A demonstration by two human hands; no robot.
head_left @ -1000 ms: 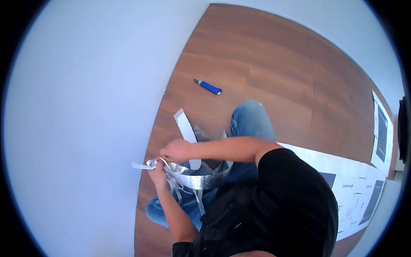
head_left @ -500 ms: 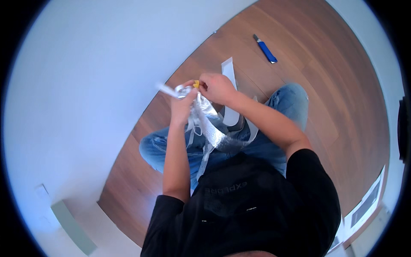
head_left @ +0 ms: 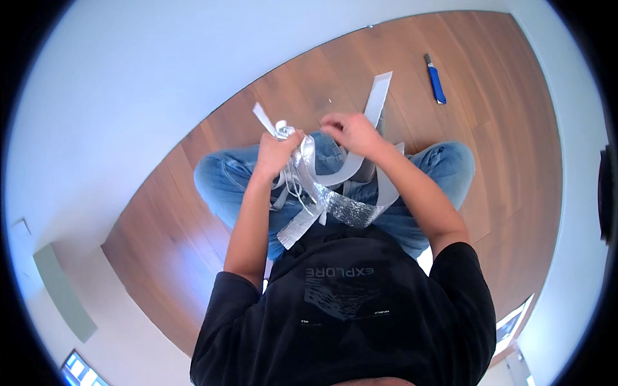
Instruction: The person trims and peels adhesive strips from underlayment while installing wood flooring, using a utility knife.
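My left hand (head_left: 277,154) is closed round a bunch of shiny silver foil strips (head_left: 351,210), near their curled upper end. One pale strip end juts up past the fingers. From that grip the strips loop down across my lap and crossed legs, with thin white strands dangling among them. My right hand (head_left: 356,133) hovers to the right of the bunch, apart from it, its fingers curled and slightly blurred. Whatever those fingers may hold is hidden. Beyond the right hand, a long white strip (head_left: 378,96) stretches up over the wooden floor.
On the wooden floor (head_left: 502,141), ahead and to the right, lies a blue-handled tool (head_left: 436,83) with a narrow grey end. A pale wall (head_left: 161,71) runs along the far and left side. My jeans-clad knees (head_left: 444,164) flank the strips.
My right hand has drawn away to the right from my left hand. The small yellow piece between them no longer shows. The head view has turned, and more of the strips are visible.
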